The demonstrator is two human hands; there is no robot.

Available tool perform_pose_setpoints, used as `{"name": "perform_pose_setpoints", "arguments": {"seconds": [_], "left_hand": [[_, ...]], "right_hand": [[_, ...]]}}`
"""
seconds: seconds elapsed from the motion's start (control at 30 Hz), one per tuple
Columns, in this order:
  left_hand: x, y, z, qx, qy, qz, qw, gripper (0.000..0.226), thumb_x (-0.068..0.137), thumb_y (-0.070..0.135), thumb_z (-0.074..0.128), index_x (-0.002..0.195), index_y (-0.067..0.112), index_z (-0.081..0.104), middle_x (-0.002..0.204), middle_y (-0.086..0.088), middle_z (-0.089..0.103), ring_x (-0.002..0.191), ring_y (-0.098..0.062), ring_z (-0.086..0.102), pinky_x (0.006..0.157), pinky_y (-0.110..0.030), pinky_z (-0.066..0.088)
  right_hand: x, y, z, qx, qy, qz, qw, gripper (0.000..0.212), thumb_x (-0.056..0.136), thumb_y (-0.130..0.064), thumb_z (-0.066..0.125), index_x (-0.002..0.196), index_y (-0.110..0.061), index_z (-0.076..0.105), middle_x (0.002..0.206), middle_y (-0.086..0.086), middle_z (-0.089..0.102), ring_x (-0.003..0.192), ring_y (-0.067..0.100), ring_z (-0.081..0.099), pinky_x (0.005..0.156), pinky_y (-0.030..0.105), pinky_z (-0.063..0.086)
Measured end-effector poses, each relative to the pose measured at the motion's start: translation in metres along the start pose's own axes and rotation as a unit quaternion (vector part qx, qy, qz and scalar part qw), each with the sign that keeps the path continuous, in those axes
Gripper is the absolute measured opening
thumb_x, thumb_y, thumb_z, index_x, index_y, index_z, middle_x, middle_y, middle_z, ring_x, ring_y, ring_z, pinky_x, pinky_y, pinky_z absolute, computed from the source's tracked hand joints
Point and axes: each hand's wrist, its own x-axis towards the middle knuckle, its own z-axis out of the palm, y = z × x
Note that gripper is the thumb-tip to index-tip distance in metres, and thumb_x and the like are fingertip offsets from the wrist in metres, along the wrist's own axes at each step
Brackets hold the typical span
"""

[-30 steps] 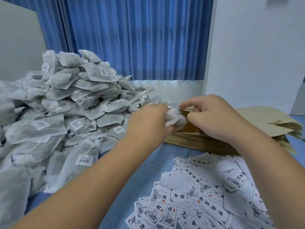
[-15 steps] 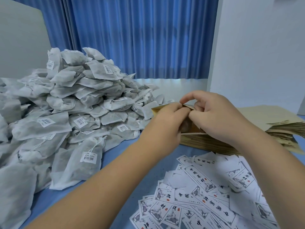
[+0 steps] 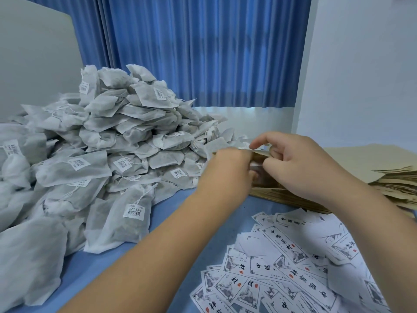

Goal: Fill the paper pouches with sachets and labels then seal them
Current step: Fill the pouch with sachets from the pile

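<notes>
While the big pile of sachets point(image 3: 112, 136) sits on the left of the counter point(image 3: 171, 213), the left hand point(image 3: 225, 175) curls round the paper pouch point(image 3: 260, 156), held just above the stack of pouches point(image 3: 397, 179). The right hand point(image 3: 302, 168) pinches its open rim. The pouch looks thin, light and easy to crease, so the rim is the best place to hold.

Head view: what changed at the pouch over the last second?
The bunched sachet the left hand pushed at the pouch mouth is gone from sight, apparently inside; that hand now grips the pouch's edge. The right hand kept pinching the mouth open. The sachet pile, labels and pouch stack lie unchanged.
</notes>
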Motion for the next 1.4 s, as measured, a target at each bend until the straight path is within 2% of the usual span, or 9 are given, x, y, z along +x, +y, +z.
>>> {"name": "perform_pose_setpoints", "arguments": {"seconds": [0.17, 0.23, 0.3, 0.4, 0.5, 0.7, 0.93, 1.23, 1.4], "left_hand": [[-0.007, 0.002, 0.001, -0.232, -0.046, 0.025, 0.971, 0.023, 0.086, 0.003, 0.054, 0.076, 0.022, 0.061, 0.069, 0.008, 0.058, 0.07, -0.012, 0.052, 0.063, -0.025, 0.037], [-0.015, -0.005, -0.003, -0.26, -0.035, 0.016, 0.965, 0.027, 0.088, 0.005, 0.056, 0.092, 0.027, 0.07, 0.068, 0.02, 0.058, 0.065, -0.001, 0.053, 0.064, -0.015, 0.04], [-0.023, -0.019, -0.009, -0.22, 0.023, -0.003, 0.975, 0.024, 0.089, 0.012, 0.058, 0.104, 0.026, 0.071, 0.079, 0.019, 0.064, 0.067, -0.003, 0.058, 0.066, -0.01, 0.042], [-0.037, -0.053, -0.024, 0.086, 0.039, -0.062, 0.994, 0.022, 0.093, 0.035, 0.052, 0.107, 0.021, 0.061, 0.108, 0.003, 0.058, 0.09, -0.02, 0.059, 0.074, -0.03, 0.046], [-0.05, -0.091, -0.039, 0.287, -0.089, -0.23, 0.926, 0.05, 0.091, 0.054, 0.051, 0.119, 0.013, 0.05, 0.12, -0.008, 0.048, 0.106, -0.03, 0.056, 0.073, -0.035, 0.04], [-0.075, -0.136, -0.042, 0.273, -0.219, -0.338, 0.874, 0.059, 0.079, 0.065, 0.058, 0.124, 0.027, 0.052, 0.112, -0.003, 0.059, 0.102, -0.025, 0.054, 0.075, -0.031, 0.043], [-0.096, -0.119, -0.011, 0.321, -0.127, -0.216, 0.913, 0.045, 0.081, 0.051, 0.05, 0.112, 0.02, 0.053, 0.116, -0.003, 0.054, 0.112, -0.025, 0.046, 0.087, -0.036, 0.039], [-0.105, -0.137, -0.017, 0.344, -0.142, -0.28, 0.885, 0.058, 0.083, 0.067, 0.04, 0.131, 0.036, 0.038, 0.142, -0.012, 0.026, 0.138, -0.039, 0.018, 0.097, -0.049, 0.034], [-0.101, -0.149, -0.022, 0.185, -0.146, -0.347, 0.908, 0.06, 0.082, 0.065, 0.051, 0.134, 0.039, 0.04, 0.141, -0.009, 0.028, 0.133, -0.03, 0.031, 0.1, -0.049, 0.04]], "right_hand": [[0.002, 0.002, 0.001, 0.011, 0.013, -0.004, 1.0, 0.035, 0.077, -0.003, 0.051, 0.092, -0.033, 0.06, 0.046, -0.009, 0.042, 0.048, 0.007, 0.039, 0.051, 0.025, 0.035], [0.002, 0.006, 0.0, -0.003, 0.018, 0.004, 1.0, 0.032, 0.079, -0.007, 0.052, 0.093, -0.034, 0.059, 0.047, -0.011, 0.045, 0.05, 0.007, 0.041, 0.055, 0.029, 0.038], [0.002, 0.009, 0.0, -0.012, 0.018, 0.021, 1.0, 0.025, 0.079, -0.018, 0.051, 0.095, -0.035, 0.058, 0.048, -0.012, 0.047, 0.051, 0.007, 0.043, 0.057, 0.033, 0.039], [0.002, 0.011, 0.0, -0.023, 0.013, 0.039, 0.999, 0.032, 0.069, -0.035, 0.045, 0.099, -0.033, 0.058, 0.048, -0.013, 0.048, 0.053, 0.008, 0.045, 0.056, 0.033, 0.037], [0.001, 0.012, 0.002, -0.035, 0.002, 0.045, 0.998, 0.033, 0.07, -0.037, 0.045, 0.1, -0.033, 0.058, 0.047, -0.013, 0.049, 0.055, 0.013, 0.047, 0.059, 0.036, 0.041], [-0.001, 0.011, 0.008, -0.051, -0.007, 0.048, 0.998, 0.027, 0.076, -0.031, 0.049, 0.101, -0.033, 0.059, 0.05, -0.006, 0.049, 0.059, 0.019, 0.051, 0.058, 0.035, 0.04], [0.0, 0.013, 0.005, -0.048, -0.011, 0.05, 0.997, 0.031, 0.07, -0.04, 0.045, 0.097, -0.035, 0.058, 0.049, -0.015, 0.052, 0.057, 0.017, 0.049, 0.056, 0.035, 0.038], [0.0, 0.014, 0.011, -0.073, -0.017, 0.047, 0.996, 0.043, 0.065, -0.045, 0.041, 0.103, -0.035, 0.059, 0.057, -0.005, 0.054, 0.062, 0.019, 0.053, 0.054, 0.032, 0.033], [0.0, 0.015, 0.011, -0.078, -0.018, 0.047, 0.996, 0.041, 0.067, -0.042, 0.042, 0.104, -0.034, 0.059, 0.059, -0.002, 0.054, 0.063, 0.02, 0.053, 0.054, 0.032, 0.033]]}}
